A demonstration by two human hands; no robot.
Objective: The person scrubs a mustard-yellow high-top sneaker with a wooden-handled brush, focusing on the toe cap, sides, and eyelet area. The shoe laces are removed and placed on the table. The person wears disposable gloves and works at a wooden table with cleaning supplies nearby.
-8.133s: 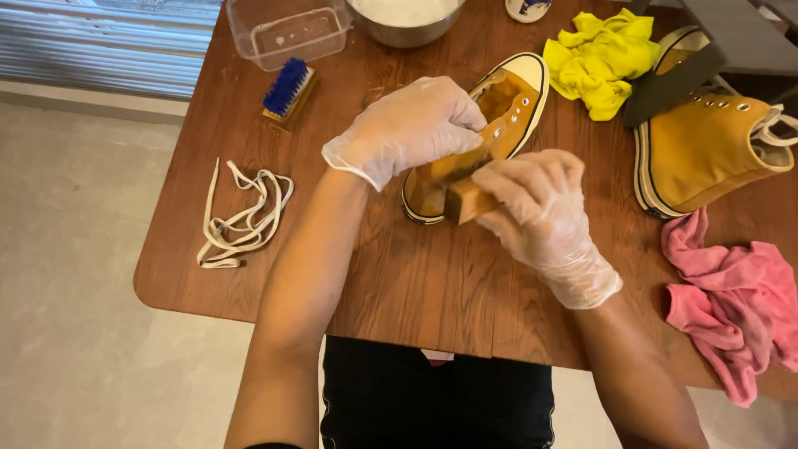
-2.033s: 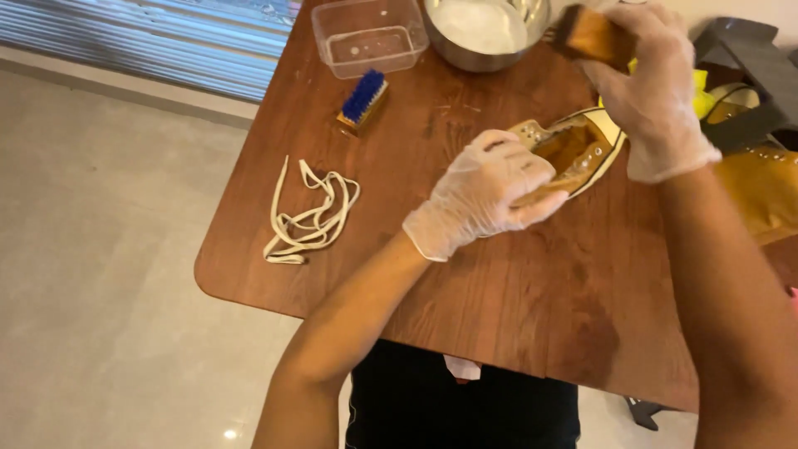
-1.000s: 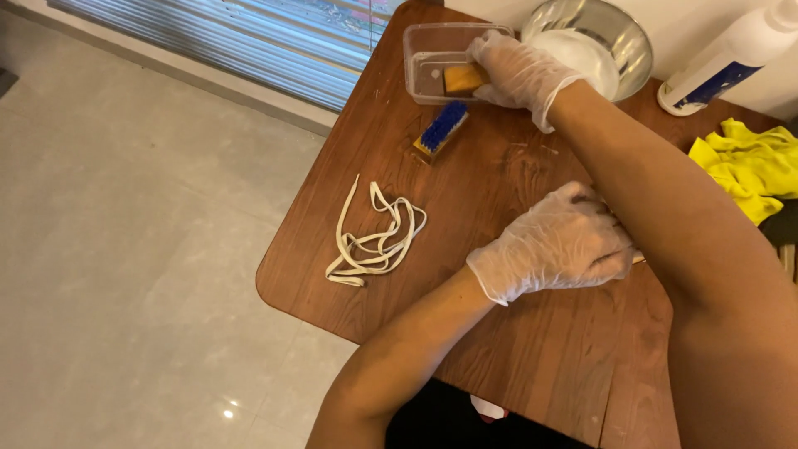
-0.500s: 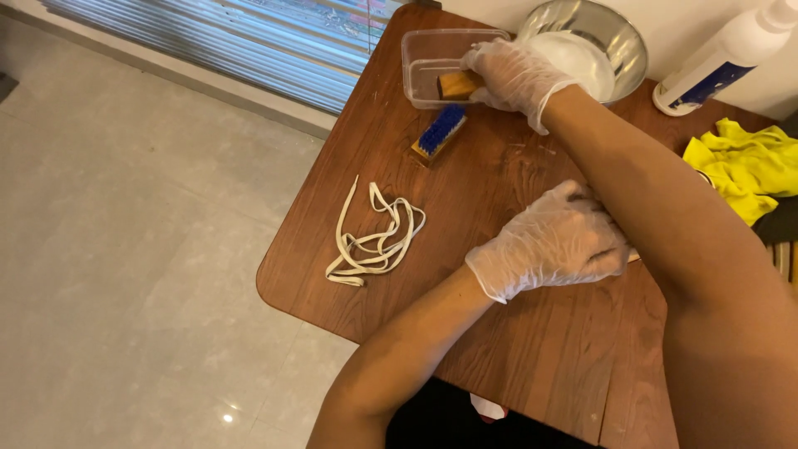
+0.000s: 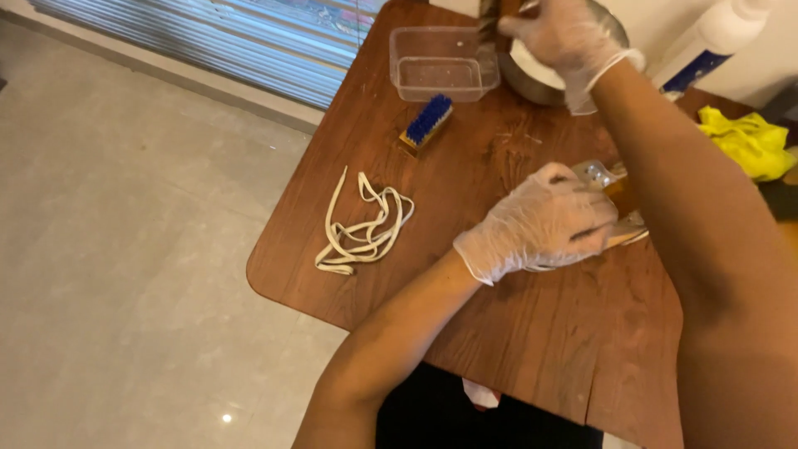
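Gloves, thin and translucent, cover both hands. Left hand [image 5: 544,220] lies palm down, fingers curled closed over the toe end of a yellow canvas shoe [image 5: 613,199], pinning it to the wooden table [image 5: 532,349] right of centre; only a strip of the shoe's pale sole and an orange-yellow patch with metal eyelets shows past the knuckles, the remainder hidden by the right forearm. Right hand [image 5: 564,32] is at the far edge, above a metal bowl [image 5: 532,79], fingers closed around a brush [image 5: 490,18] (only a dark bristled edge and a bit of wooden back are visible, cut off by the top of the view). Bowl's contents cannot be made out, since the hand covers most of it. Just left of the bowl, touching or nearly so, stands a clear rectangular plastic container [image 5: 440,65]. Near side of that container: a small scrubbing brush with blue bristles [image 5: 426,122], lying at an angle. Further left and nearer, a loose tangle of off-white shoelaces [image 5: 362,224], well apart from both hands. Far right: a white bottle with a blue label [image 5: 706,50] and, nearer than it, a crumpled yellow cloth [image 5: 748,141]. Floor to the left is pale tile.
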